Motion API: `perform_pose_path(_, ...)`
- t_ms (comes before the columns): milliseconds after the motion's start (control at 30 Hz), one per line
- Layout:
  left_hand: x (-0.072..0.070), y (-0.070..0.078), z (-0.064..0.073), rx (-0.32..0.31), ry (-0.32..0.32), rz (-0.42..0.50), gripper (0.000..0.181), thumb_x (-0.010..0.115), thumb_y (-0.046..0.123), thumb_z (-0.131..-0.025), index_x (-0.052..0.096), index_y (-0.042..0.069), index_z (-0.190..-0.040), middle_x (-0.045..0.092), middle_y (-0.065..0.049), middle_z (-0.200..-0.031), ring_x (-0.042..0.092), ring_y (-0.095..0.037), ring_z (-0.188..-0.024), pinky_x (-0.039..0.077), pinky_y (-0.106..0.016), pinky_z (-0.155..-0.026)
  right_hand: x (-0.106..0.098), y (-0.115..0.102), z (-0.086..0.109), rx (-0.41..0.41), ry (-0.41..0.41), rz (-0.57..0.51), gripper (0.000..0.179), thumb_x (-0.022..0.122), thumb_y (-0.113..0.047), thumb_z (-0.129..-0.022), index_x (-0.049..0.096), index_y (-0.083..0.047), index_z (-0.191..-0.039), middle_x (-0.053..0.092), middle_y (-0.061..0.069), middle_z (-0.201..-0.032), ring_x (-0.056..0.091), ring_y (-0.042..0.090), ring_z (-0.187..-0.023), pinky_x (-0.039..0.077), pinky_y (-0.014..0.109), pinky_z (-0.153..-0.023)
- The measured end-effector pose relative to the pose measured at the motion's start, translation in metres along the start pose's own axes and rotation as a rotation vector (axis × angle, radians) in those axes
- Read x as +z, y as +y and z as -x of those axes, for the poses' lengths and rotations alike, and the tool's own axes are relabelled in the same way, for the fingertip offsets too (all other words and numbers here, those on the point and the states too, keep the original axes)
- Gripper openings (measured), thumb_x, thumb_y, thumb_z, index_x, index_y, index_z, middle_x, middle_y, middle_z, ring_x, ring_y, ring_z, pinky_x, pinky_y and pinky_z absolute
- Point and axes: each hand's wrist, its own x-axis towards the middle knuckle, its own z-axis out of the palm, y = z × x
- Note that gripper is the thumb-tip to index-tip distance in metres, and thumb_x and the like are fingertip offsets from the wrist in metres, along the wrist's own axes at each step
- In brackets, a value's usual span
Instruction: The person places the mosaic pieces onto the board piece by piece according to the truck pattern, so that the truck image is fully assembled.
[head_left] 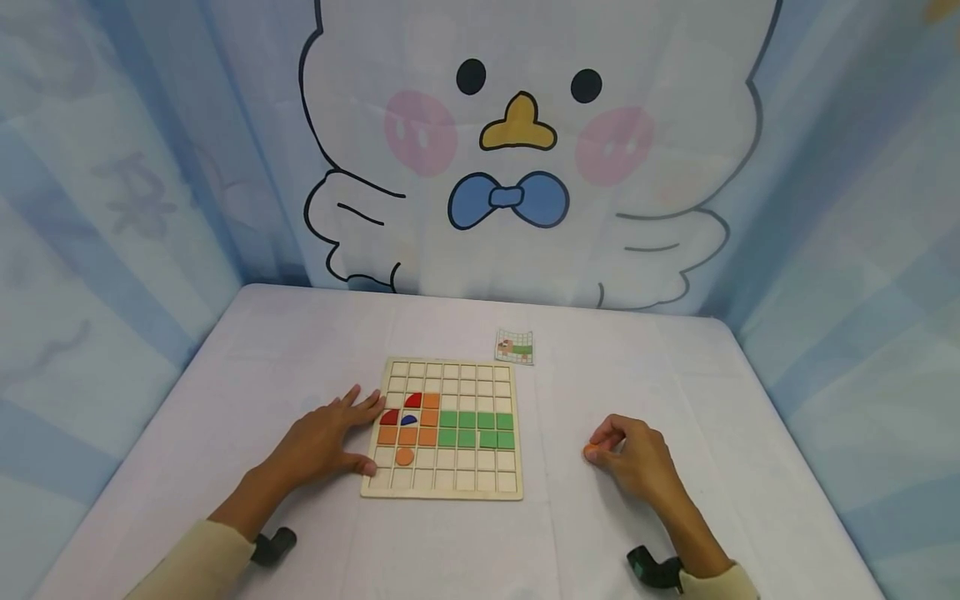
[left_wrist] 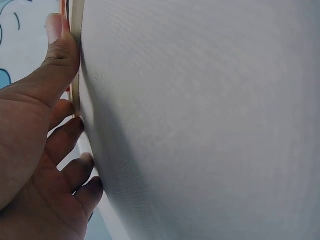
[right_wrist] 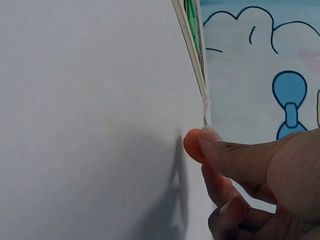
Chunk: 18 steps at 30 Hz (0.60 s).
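Observation:
A wooden grid board (head_left: 465, 482) lies on the table in the head view. It carries green squares (head_left: 486, 420), orange squares (head_left: 428, 417), two red curved pieces (head_left: 413, 401), a blue half-round piece (head_left: 408, 420) and one orange disc (head_left: 404, 457) in a lower row. My left hand (head_left: 318, 442) rests at the board's left edge, fingers spread and thumb near the lower-left corner. To the right of the board, my right hand (head_left: 637, 458) pinches another orange disc (right_wrist: 192, 145) between thumb and fingers. Part of that disc is hidden behind the thumb.
Just behind the board's far right corner lies a small picture card (head_left: 514, 347) with a coloured grid pattern. White cloth covers the table (head_left: 465, 550). A curtain (head_left: 517, 258) with a cartoon bird hangs along the back, and blue patterned curtains stand at both sides.

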Motion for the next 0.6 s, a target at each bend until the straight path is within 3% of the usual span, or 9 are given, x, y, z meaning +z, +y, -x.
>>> perform_pose_path(600,0.001,0.001,-0.001,-0.019,-0.013,-0.010,0.109,0.093,0.056,-0.072,0.043,0.022,-0.163,0.034,-0.027,-0.170,0.043,-0.061,-0.147,0.043,-0.076,-0.111,0.040,-0.064,-0.004,-0.071,-0.037,-0.156,0.019,0.091,-0.014,-0.084,0.073,-0.020,-0.084,0.066,-0.006,-0.076,0.054,0.014,-0.070,0.040,0.024,-0.063)
